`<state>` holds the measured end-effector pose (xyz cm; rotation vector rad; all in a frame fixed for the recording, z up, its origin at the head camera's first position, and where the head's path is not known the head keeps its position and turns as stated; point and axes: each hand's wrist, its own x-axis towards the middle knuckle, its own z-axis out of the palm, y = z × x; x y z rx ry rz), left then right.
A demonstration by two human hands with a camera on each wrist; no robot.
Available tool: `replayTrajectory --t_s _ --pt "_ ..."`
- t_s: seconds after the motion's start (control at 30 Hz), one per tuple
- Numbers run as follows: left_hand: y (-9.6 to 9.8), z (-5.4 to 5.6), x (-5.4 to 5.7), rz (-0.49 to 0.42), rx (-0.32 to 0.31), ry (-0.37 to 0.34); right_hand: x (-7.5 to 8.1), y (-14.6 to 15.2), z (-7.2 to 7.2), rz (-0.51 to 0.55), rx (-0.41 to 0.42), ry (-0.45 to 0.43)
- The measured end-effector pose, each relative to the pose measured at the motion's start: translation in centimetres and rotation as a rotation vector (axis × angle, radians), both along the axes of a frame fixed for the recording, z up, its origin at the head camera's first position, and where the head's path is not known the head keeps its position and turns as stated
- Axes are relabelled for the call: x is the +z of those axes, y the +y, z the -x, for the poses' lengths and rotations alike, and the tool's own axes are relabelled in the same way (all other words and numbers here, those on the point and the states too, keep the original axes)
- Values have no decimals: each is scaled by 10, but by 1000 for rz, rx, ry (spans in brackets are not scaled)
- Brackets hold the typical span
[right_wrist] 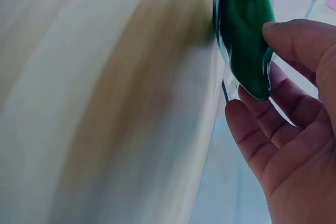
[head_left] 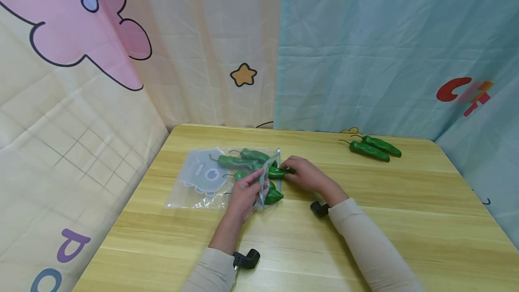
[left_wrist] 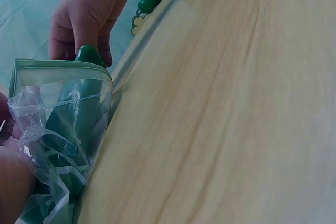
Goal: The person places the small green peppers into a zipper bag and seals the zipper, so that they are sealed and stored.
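Observation:
A clear zip bag (head_left: 178, 198) lies on the table with several long green peppers (head_left: 235, 162) inside, their stems toward its closed end. My left hand (head_left: 244, 196) pinches the bag's rim at the mouth, holding it apart. At that mouth, my right hand (head_left: 306, 174) grips the tip of a green pepper (right_wrist: 248, 40) between thumb and fingers. Most of this pepper's length is inside the bag, as the left wrist view shows. Another pepper's tip (head_left: 274, 196) shows at the mouth near my left fingers.
Two more green peppers (head_left: 369, 151) lie side by side at the table's back right. Printed curtains (head_left: 227, 35) hang behind the wooden table (head_left: 300, 247) and at its sides. A black wrist camera (head_left: 247, 259) sits on each forearm.

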<state>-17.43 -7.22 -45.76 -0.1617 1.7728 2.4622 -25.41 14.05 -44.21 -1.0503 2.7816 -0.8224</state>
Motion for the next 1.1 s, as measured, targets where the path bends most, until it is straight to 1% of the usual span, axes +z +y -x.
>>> replayTrajectory --t_s 0.27,0.4,0.63,0.83,1.1 --pt "0 0 0 2 -9 2 -2 -10 1 16 12 11" --pt "0 0 0 0 -13 2 0 -10 0 8 -6 -9" --pt "0 0 0 1 -6 8 3 0 0 3 -68 -71" --pt "0 0 0 7 0 11 2 6 3 16 -75 -84" --pt "0 0 0 2 -5 9 2 4 5 26 -77 -123"
